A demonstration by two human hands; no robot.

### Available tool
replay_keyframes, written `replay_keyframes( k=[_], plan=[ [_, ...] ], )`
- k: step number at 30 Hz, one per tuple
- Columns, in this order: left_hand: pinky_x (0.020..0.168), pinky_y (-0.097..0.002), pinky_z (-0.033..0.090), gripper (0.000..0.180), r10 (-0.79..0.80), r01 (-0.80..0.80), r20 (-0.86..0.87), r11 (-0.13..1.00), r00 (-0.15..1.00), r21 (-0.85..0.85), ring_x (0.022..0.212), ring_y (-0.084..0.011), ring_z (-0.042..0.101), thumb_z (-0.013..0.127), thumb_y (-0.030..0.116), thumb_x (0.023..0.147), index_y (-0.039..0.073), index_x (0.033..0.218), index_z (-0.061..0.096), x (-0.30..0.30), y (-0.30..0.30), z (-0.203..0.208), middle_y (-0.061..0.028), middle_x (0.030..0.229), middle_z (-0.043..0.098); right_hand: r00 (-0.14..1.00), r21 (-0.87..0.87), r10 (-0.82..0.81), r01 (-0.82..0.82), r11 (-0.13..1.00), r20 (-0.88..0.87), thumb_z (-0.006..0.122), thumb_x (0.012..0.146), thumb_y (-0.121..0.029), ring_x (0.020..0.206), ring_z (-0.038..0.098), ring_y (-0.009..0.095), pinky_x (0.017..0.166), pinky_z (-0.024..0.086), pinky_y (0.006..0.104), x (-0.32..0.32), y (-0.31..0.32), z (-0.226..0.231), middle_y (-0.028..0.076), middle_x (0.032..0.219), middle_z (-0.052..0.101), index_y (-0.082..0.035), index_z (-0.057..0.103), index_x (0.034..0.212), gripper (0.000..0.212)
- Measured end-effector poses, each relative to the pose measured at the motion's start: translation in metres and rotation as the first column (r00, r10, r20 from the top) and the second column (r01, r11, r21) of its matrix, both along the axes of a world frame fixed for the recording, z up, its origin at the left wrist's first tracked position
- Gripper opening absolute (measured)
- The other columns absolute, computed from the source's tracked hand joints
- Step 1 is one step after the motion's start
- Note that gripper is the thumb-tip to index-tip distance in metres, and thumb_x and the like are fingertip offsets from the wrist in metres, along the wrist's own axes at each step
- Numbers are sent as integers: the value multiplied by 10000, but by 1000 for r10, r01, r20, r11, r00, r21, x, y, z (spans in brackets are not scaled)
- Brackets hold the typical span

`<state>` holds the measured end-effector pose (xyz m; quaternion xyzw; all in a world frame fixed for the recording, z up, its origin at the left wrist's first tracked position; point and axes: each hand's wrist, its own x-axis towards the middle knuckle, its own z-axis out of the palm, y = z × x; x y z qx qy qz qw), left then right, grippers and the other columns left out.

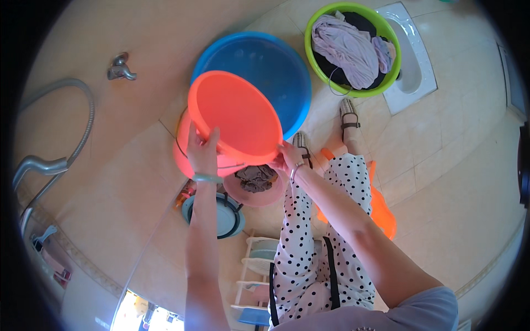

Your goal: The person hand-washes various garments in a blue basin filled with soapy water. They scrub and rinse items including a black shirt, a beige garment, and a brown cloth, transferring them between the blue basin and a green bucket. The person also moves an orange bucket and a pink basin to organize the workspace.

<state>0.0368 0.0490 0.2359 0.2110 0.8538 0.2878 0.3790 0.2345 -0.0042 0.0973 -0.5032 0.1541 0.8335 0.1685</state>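
Note:
Both my hands hold a coral-red plastic basin [238, 115], tilted, over the near left part of a big blue tub [276, 71]. My left hand [202, 151] grips its near left rim, thumb up. On its near right rim, my right hand [287, 159] has its fingers closed round the edge. Partly hidden under the basin is a coral-pink bucket [183, 160] with a thin wire handle; I cannot tell whether the two touch. Just below, a pale pink basin [265, 202] contains dark, wet-looking cloth [255, 177].
A green tub [312, 60] full of laundry [348, 49] stands far right by a white squat toilet [414, 66]. Grey-blue basins [225, 218] and a white rack [248, 292] are near left. An orange stool [381, 212] is behind my legs. A tap [121, 69] and shower hose [88, 110] are left.

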Motion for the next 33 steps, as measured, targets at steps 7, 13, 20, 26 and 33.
replay_keyframes(
  k=[7,13,20,26,33],
  plan=[
    [463,-258,433,695,-94,89,-49,992,994,-91,518,-82,502,701,215,808,-15,1384,388,-4,46,-64,-11,642,510,997,-299,49,-28,954,63,560,850,-89,558,620,220,444,544,322,-22,8,-68,155,771,614,18,526,998,186],
    [565,-323,467,586,-220,192,-124,960,968,-205,602,-140,567,705,247,780,34,1288,507,10,73,-105,-28,660,547,999,-391,-11,22,920,31,546,861,-84,603,611,245,489,552,334,-18,2,-96,170,790,590,13,499,954,143],
    [557,-299,530,572,-304,286,-31,923,952,-257,664,-146,607,705,232,790,35,1287,501,24,103,-133,-48,753,563,989,-413,-137,144,899,47,554,880,-122,585,619,252,504,567,335,-7,-7,-120,164,770,594,13,510,942,155],
    [542,-259,542,634,-206,217,77,960,975,-177,719,-125,620,703,210,808,59,1366,443,31,114,-140,-38,856,590,980,-282,-167,191,940,106,557,906,-213,579,648,230,534,594,338,14,9,-120,142,751,644,12,558,960,232],
    [522,-224,505,608,-52,70,187,993,981,-94,858,-107,627,695,169,819,107,1366,435,0,81,-101,-33,1077,627,966,-104,-15,43,994,259,549,920,-243,602,656,228,507,587,340,18,38,-66,133,789,648,11,554,993,263]
  ],
)
